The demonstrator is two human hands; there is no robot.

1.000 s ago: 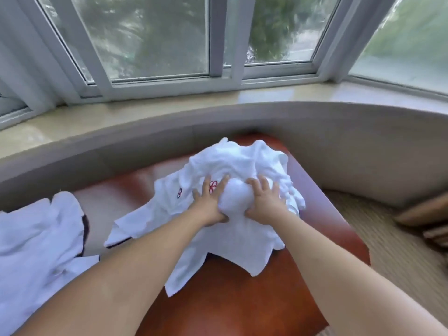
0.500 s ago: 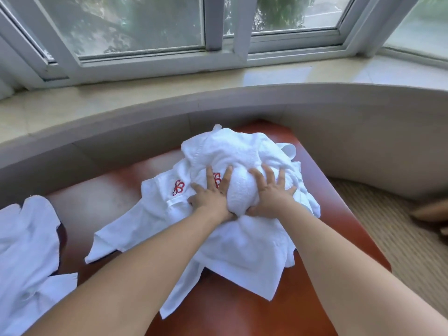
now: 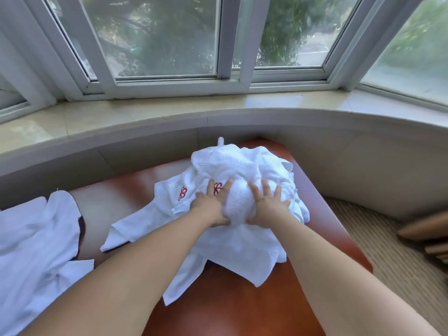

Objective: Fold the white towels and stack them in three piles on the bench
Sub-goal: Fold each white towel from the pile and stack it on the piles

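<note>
A crumpled heap of white towels [image 3: 244, 163] lies on the red-brown bench [image 3: 242, 301], near its far right end. Red embroidered marks [image 3: 182, 193] show on one towel. My left hand [image 3: 213, 206] and my right hand [image 3: 266, 204] press with spread, fairly straight fingers on either side of a rounded lump of towel [image 3: 238, 202] on top of the heap. Loose towel corners [image 3: 184, 282] hang toward me. More white towels [image 3: 36, 251] lie spread at the bench's left end.
A curved grey backrest [image 3: 351, 161] wraps round the bench, with a stone window sill [image 3: 145, 117] and windows behind it. Beige carpet [image 3: 388, 258] lies to the right, where wooden pieces [image 3: 424, 229] stick in from the edge.
My fingers, curled round the lump a second ago, have spread and straightened over it. The view has tilted up, showing more window.
</note>
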